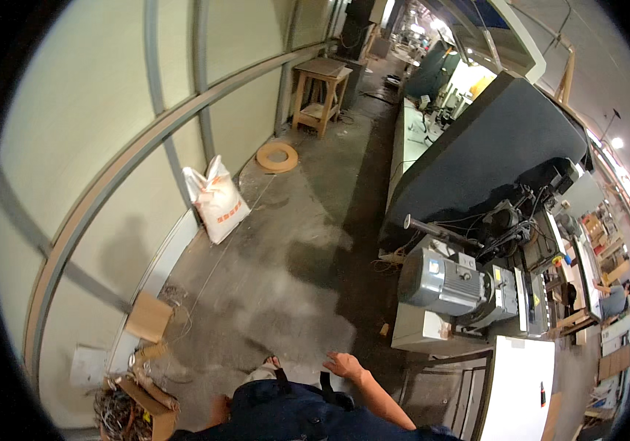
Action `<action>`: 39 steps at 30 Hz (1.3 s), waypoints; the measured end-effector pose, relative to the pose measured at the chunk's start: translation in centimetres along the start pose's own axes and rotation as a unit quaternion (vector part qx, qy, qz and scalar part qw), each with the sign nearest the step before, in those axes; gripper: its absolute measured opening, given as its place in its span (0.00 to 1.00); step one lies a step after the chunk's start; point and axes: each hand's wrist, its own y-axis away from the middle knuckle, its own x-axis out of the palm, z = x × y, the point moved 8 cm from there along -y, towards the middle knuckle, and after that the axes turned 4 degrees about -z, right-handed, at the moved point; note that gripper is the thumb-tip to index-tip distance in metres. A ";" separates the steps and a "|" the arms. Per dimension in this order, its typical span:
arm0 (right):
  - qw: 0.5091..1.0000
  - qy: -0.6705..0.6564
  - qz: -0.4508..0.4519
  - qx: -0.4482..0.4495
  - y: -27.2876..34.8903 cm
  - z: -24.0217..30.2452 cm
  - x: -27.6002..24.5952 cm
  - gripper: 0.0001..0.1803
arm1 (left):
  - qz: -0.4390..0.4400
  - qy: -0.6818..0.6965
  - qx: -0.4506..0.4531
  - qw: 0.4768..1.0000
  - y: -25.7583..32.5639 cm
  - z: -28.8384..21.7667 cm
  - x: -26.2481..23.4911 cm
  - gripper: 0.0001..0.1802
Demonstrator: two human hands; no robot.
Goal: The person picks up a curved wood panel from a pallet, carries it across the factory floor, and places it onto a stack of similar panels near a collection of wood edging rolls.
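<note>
My right hand (344, 364) hangs in front of my body over the floor, its fingers loosely apart with nothing between them. My left hand (219, 409) shows dimly beside my dark clothing at the lower edge, and its fingers cannot be made out. Neither hand touches any object that I can see. Nearest my left side is a cardboard box (155, 400) full of tangled scrap strips (118, 415). To the right of my right hand stands a white-topped table (517, 389) with a small red and black tool (542, 395) lying on it.
A grey motor (443, 283) and a large dark machine housing (487, 147) line the right side. Along the left wall (102, 176) are a white sack (219, 202), a tan ring-shaped coil (276, 157), a wooden stand (322, 92) and cardboard (148, 317). Another person (612, 300) is far right.
</note>
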 end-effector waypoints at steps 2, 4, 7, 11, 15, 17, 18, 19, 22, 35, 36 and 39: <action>0.995 -0.078 -0.019 0.053 -3.0 -1.3 -1.8 0.22 | 0.076 0.647 -0.123 0.749 -9.4 2.8 -0.3 0.13; 0.975 -0.123 -0.027 0.181 -3.5 -7.0 -3.3 0.21 | 0.011 0.524 -0.206 0.827 -18.7 -5.6 -5.5 0.13; 0.948 -0.135 -0.011 0.288 -6.1 -13.3 -3.6 0.21 | 0.017 0.513 -0.145 0.846 -32.3 -18.5 -13.0 0.13; 0.915 -0.234 0.012 0.328 -14.9 -20.1 -4.4 0.21 | -0.029 0.411 -0.120 0.903 -45.0 -35.2 -19.2 0.10; 0.992 -0.035 -0.101 0.073 -28.3 -27.2 -8.2 0.17 | 0.073 0.445 -0.042 0.892 -52.2 -47.9 -17.6 0.06; 0.970 -0.119 -0.176 0.114 -36.7 -24.5 -15.7 0.16 | 0.128 0.462 -0.093 0.872 -53.9 -46.6 -17.1 0.08; 0.971 -0.138 -0.154 0.117 -40.2 -24.1 -19.6 0.17 | 0.120 0.427 -0.123 0.888 -53.8 -48.3 -17.0 0.10; 0.966 -0.166 -0.150 0.129 -43.9 -23.8 -23.4 0.17 | 0.108 0.446 -0.143 0.877 -54.4 -48.6 -16.8 0.10; 0.970 -0.146 -0.179 0.075 -54.1 -23.9 -33.5 0.16 | 0.124 0.487 -0.192 0.843 -57.8 -49.4 -14.8 0.10; 0.852 -0.414 0.003 0.322 -81.0 -41.6 -41.8 0.15 | 0.042 0.413 -0.244 0.877 -91.4 -59.8 -16.5 0.10; 0.807 -0.466 0.032 0.361 -80.7 -45.3 -39.3 0.16 | 0.032 0.539 -0.369 0.756 -94.2 -62.8 -16.0 0.13; 0.817 -0.465 -0.038 0.339 -80.7 -50.8 -36.5 0.19 | 0.067 0.431 -0.253 0.864 -106.2 -75.9 -22.1 0.15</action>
